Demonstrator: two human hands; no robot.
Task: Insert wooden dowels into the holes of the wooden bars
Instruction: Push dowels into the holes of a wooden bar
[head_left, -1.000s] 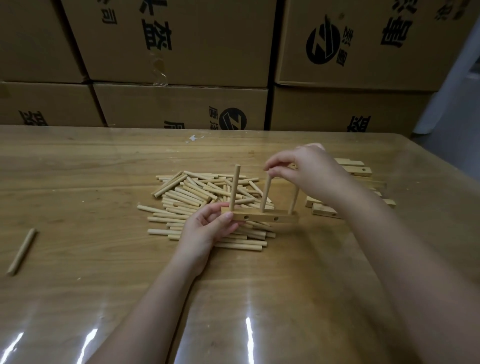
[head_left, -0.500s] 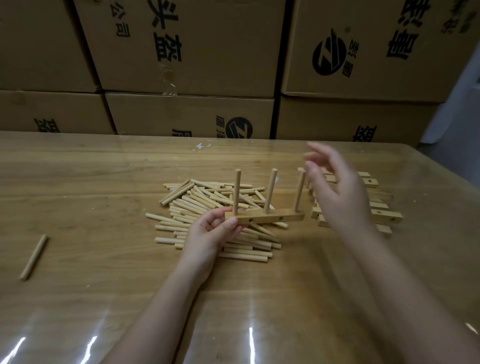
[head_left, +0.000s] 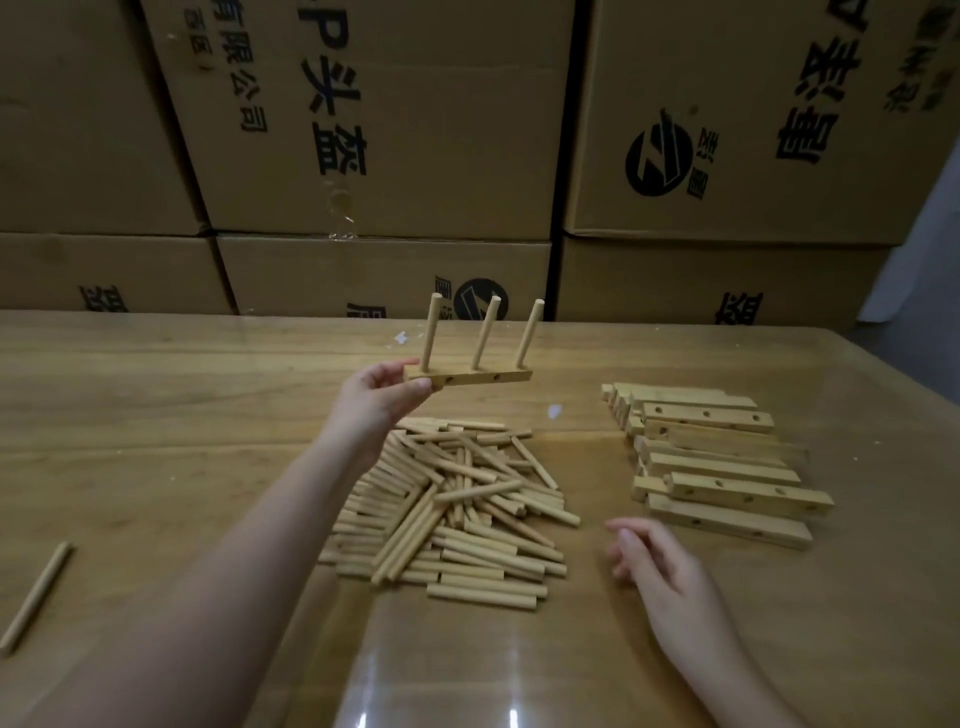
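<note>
My left hand (head_left: 376, 399) pinches the left end of a wooden bar (head_left: 485, 377) and holds it up above the table, far side of the dowel pile. Three dowels (head_left: 483, 332) stand upright in the bar's top holes. A heap of loose dowels (head_left: 452, 514) lies on the table below and in front of it. A pile of drilled wooden bars (head_left: 722, 462) lies to the right. My right hand (head_left: 657, 566) hovers low over the table with relaxed fingers, holding nothing, just in front of the bar pile.
The wooden table (head_left: 156, 441) has a glossy cover. One stray dowel (head_left: 36, 597) lies near the left edge. Stacked cardboard boxes (head_left: 389, 130) form a wall along the table's far side. A gap shows at the far right.
My left hand lifted the bar with its three dowels off the pile and carried it up and away. My right hand let go of the dowel and dropped down toward me, near the bar pile.
</note>
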